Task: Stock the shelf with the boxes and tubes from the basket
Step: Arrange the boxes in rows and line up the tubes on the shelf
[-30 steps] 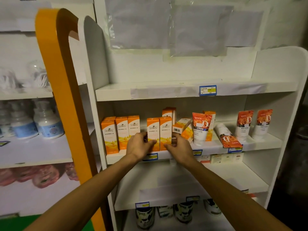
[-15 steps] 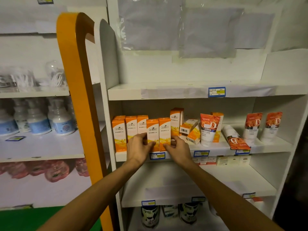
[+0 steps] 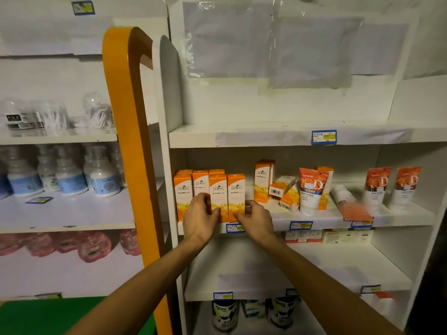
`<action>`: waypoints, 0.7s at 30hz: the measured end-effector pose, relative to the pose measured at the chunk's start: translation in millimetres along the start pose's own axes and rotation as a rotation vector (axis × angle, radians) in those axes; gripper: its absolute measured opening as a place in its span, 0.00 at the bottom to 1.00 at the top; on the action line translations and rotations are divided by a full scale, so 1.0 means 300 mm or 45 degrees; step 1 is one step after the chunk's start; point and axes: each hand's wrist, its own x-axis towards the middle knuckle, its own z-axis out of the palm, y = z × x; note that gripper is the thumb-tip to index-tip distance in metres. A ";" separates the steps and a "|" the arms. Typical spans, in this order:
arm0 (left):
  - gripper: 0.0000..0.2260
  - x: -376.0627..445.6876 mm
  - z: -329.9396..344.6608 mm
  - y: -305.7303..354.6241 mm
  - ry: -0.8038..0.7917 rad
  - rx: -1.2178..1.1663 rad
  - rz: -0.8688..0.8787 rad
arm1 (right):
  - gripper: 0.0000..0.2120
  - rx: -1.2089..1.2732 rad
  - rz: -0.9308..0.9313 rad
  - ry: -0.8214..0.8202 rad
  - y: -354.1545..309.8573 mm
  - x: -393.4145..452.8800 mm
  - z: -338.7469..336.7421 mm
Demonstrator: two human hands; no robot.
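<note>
Both hands squaring two orange boxes on the middle shelf.

Left hand (image 3: 202,220) and right hand (image 3: 256,220) are pinched on the lower sides of the two front boxes (image 3: 227,197), which stand upright at the shelf (image 3: 314,217) edge beside the left row. The cartons look light, stiff and crushable: hold by side faces, low. Fallen boxes (image 3: 281,188) and tubes (image 3: 312,189) sit further right; contact depth appears unclear. Basket not in view.

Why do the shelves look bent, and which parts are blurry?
Head view: the wide-angle lens bows the orange shelf upright; the fallen white tube with orange end and white bottles with blue labels are smeared; the orange-and-white boxes between both hands read fairly sharp; lighting dim, right edge dark.
</note>
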 end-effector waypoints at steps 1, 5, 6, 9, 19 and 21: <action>0.14 0.000 -0.005 -0.004 0.010 0.020 -0.005 | 0.21 -0.011 -0.002 -0.002 -0.005 0.001 0.007; 0.11 -0.009 -0.012 -0.019 0.024 0.016 -0.059 | 0.21 -0.068 -0.001 0.010 -0.012 0.012 0.028; 0.09 -0.012 -0.009 -0.026 0.016 0.007 -0.061 | 0.21 -0.079 -0.006 0.011 -0.013 0.012 0.030; 0.08 -0.024 -0.002 -0.051 -0.017 -0.001 -0.053 | 0.20 -0.121 -0.026 0.022 -0.014 0.014 0.041; 0.09 -0.012 -0.014 -0.119 -0.089 -0.071 -0.122 | 0.25 -0.167 -0.071 0.052 -0.028 0.019 0.100; 0.09 -0.015 -0.021 -0.125 -0.088 -0.069 -0.127 | 0.25 -0.192 -0.093 0.060 -0.029 0.021 0.116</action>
